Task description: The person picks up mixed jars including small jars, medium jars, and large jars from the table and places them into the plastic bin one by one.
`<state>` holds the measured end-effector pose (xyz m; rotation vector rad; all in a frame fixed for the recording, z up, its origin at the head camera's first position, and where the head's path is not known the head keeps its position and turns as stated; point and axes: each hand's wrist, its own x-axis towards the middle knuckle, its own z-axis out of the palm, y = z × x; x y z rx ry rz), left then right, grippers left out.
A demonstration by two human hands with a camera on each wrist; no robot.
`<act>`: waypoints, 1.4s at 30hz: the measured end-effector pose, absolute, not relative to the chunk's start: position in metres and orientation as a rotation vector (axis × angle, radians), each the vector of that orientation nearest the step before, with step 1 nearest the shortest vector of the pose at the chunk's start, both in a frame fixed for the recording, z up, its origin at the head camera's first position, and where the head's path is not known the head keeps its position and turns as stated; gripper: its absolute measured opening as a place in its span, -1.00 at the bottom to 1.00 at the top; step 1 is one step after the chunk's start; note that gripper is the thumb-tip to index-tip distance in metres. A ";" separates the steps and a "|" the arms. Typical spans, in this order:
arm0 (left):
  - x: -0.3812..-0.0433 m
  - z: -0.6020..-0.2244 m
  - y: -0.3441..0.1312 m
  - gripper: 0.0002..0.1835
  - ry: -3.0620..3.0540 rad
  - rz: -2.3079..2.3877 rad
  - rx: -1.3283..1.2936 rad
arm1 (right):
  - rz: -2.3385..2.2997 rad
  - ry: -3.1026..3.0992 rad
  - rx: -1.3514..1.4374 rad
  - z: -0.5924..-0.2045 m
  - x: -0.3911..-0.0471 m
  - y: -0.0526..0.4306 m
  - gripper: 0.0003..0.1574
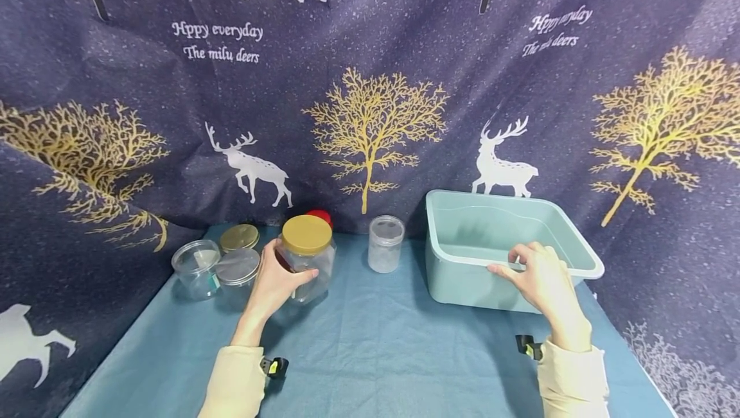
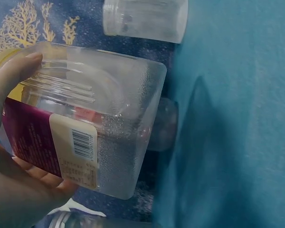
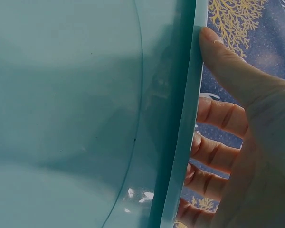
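My left hand (image 1: 276, 278) holds a clear plastic jar (image 1: 315, 270) with a gold lid, thumb across its near side and fingers round the far side. In the left wrist view the jar (image 2: 118, 118) is tilted, its base apart from the cloth; a purple and cream label with a barcode faces the camera. On the right, a pale green plastic bin (image 1: 485, 283) stands with its front rim in my right hand (image 1: 540, 280). The thumb lies at the rim (image 3: 180, 123), and the other fingers reach over it.
Left of the held jar stand an open clear jar (image 1: 198, 270), a silver-lidded jar (image 1: 237, 270) and a gold-lidded jar (image 1: 239, 237). A red lid (image 1: 320, 216) shows behind it. Another clear jar (image 1: 384, 244) stands mid-table on blue cloth (image 1: 370, 354), before a patterned curtain (image 1: 370, 39).
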<state>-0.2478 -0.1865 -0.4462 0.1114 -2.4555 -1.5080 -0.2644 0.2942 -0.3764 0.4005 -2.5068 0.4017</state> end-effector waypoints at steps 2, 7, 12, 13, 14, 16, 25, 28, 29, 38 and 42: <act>-0.249 -0.441 -0.184 0.27 -2.464 -1.501 0.091 | 0.402 -2.505 0.396 -0.376 -0.264 0.295 -0.52; -0.257 -0.426 -0.176 0.26 -2.476 -1.449 0.025 | 0.400 -2.503 0.389 -0.374 -0.263 0.296 -0.51; -0.265 -0.410 -0.168 0.18 -2.455 -1.398 -0.060 | 0.400 -2.513 0.383 -0.373 -0.263 0.297 -0.51; -0.267 -0.406 -0.166 0.17 -2.452 -1.388 -0.087 | 0.400 -2.515 0.382 -0.373 -0.263 0.297 -0.51; -0.270 -0.403 -0.164 0.16 -2.449 -1.380 -0.113 | 0.400 -2.517 0.378 -0.373 -0.263 0.298 -0.51; -0.273 -0.396 -0.159 0.16 -2.446 -1.357 -0.154 | 0.399 -2.516 0.373 -0.373 -0.263 0.298 -0.51; -0.285 -0.354 -0.129 0.15 -2.449 -1.222 -0.324 | 0.397 -2.514 0.379 -0.375 -0.262 0.299 -0.51; -0.291 -0.343 -0.118 0.17 -2.456 -1.176 -0.387 | 0.398 -2.499 0.378 -0.375 -0.263 0.298 -0.51; -0.293 -0.340 -0.115 0.18 -2.464 -1.156 -0.400 | 0.400 -2.494 0.377 -0.375 -0.264 0.298 -0.51; -0.317 -0.326 -0.088 0.14 -2.482 -0.921 -0.538 | 0.423 -2.502 0.385 -0.378 -0.266 0.294 -0.52; -0.326 -0.317 -0.080 0.16 -2.500 -0.843 -0.600 | 0.426 -2.505 0.374 -0.378 -0.265 0.296 -0.52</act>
